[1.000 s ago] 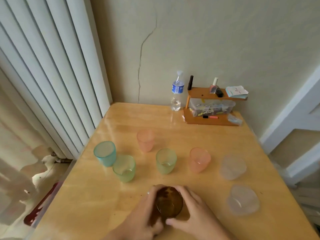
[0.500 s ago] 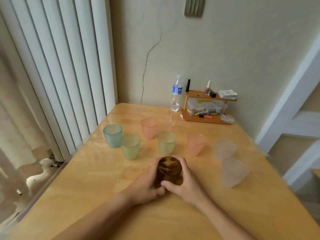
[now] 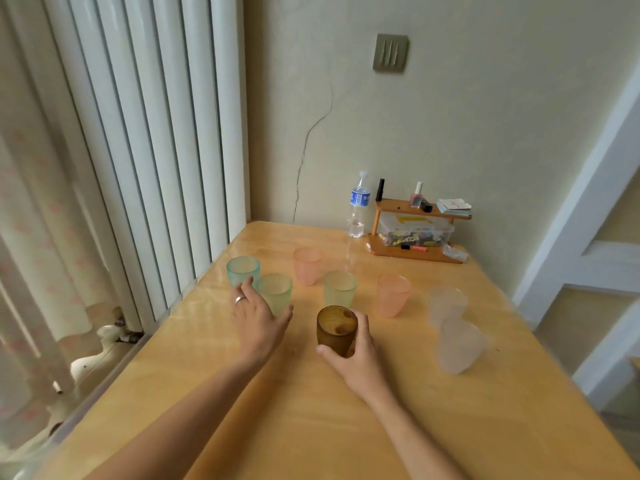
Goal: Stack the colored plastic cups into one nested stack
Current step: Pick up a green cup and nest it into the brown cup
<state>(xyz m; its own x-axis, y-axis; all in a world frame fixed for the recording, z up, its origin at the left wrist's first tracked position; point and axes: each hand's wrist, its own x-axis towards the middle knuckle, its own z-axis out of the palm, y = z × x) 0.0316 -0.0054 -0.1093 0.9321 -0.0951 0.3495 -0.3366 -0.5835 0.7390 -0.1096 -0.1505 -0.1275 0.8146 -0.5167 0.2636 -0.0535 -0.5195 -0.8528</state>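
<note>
My right hand (image 3: pixel 356 355) is wrapped around a brown cup (image 3: pixel 336 330) that stands upright on the wooden table (image 3: pixel 311 427). My left hand (image 3: pixel 258 318) is open, its fingers spread around the near side of a green cup (image 3: pixel 275 293). A blue cup (image 3: pixel 243 270) stands just behind that hand. Further right stand a second green cup (image 3: pixel 340 289), a pink cup (image 3: pixel 307 265) behind it and another pink cup (image 3: pixel 393 294). Two clear frosted cups (image 3: pixel 446 304) (image 3: pixel 460 344) sit at the right.
A water bottle (image 3: pixel 357 206) and a small wooden shelf (image 3: pixel 415 233) with a plastic box and small items stand at the table's far edge against the wall. White vertical blinds (image 3: pixel 138 133) run along the left side.
My left hand has let go of the brown cup and moved left and forward to the green cup. My right hand still holds the brown cup. The camera has tilted up.
</note>
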